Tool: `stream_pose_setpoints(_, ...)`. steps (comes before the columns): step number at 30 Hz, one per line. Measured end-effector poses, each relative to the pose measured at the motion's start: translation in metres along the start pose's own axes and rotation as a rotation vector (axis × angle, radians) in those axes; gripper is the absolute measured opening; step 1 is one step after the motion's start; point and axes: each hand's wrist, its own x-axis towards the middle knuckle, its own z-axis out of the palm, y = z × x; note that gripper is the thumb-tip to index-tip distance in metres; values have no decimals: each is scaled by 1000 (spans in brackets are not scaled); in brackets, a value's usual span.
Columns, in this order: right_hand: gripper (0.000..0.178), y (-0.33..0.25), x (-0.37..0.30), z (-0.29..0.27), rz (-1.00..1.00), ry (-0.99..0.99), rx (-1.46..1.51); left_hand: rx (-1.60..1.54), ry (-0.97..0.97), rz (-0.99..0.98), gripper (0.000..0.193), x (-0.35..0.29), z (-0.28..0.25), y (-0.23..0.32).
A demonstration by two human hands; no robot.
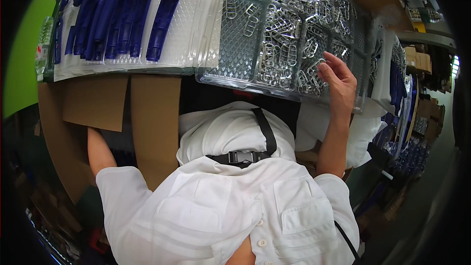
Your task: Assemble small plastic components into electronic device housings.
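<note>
My right hand (pixel 339 81) is at the right end of a clear plastic compartment tray (pixel 234 49). Thumb and forefinger pinch a small silver metal buckle (pixel 321 61), mostly covered by the fingertips. Beneath and beside them lie heaps of similar loose wire buckles (pixel 279 44), filling several compartments; the front left compartment holds only a few. My left forearm (pixel 100 149) reaches into an open cardboard box (pixel 156 127), and the left hand is hidden behind a flap (pixel 95 100).
Blue curved plastic pieces (pixel 162 24) lie in a clear textured tray (pixel 189 44) at the back left. A plastic bottle (pixel 41 49) and a bright green panel (pixel 22 59) stand at the far left. White bags (pixel 360 135) and stacked cartons (pixel 424 61) are on the right.
</note>
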Motion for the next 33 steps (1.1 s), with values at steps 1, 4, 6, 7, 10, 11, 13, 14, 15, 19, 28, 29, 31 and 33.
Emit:
stream_pose_setpoints(1, 26, 1, 4, 5, -29, -45, 20, 5, 42, -20, 41, -9, -2, -23)
stream_pose_setpoints(4, 28, 6, 5, -1, -73, -53, -15, 71, 100, -42, 42, -21, 16, -33)
stream_pose_setpoints(6, 24, 7, 5, -3, -96, -68, -36, 113, 158, -59, 43, -43, 16, -45)
stream_pose_setpoints(7, 24, 7, 6, -5, -101, -70, -30, 133, 191, -68, 43, -57, 12, -53)
stream_pose_setpoints(10, 19, 13, 4, -18, -64, -73, -72, 228, 274, -74, 44, -100, -10, -56)
stream_pose_setpoints(11, 16, 16, 5, -18, -73, -101, -175, 254, 319, -89, 44, -121, -21, -64)
stream_pose_setpoints(13, 14, 19, 9, -18, -82, -151, -237, 322, 431, -112, 45, -156, -67, -69)
stream_pose_setpoints(14, 12, 11, 2, -15, -262, -105, -539, -9, 397, -252, 45, -175, -38, -60)
stream_pose_setpoints(15, 11, 4, -5, -15, -435, -56, -831, -329, 358, -389, 44, -212, -10, -28)
stream_pose_setpoints(19, 10, 2, 1, -16, -267, -208, -607, -763, 466, -208, 44, -338, -23, 16)
stream_pose_setpoints(28, 12, 20, -5, -46, -127, -252, 35, -2, 86, 919, 59, -426, 201, 257)
stream_pose_setpoints(29, 11, 20, -5, -48, -127, -230, 28, 19, 34, 957, 67, -429, 215, 271)
stream_pose_setpoints(31, 11, 29, -4, -44, -214, -108, -165, 21, 35, 1140, 66, -427, 237, 291)
stream_pose_setpoints(33, 13, 24, -11, -37, -388, 11, -326, -15, -4, 1200, 66, -425, 250, 304)
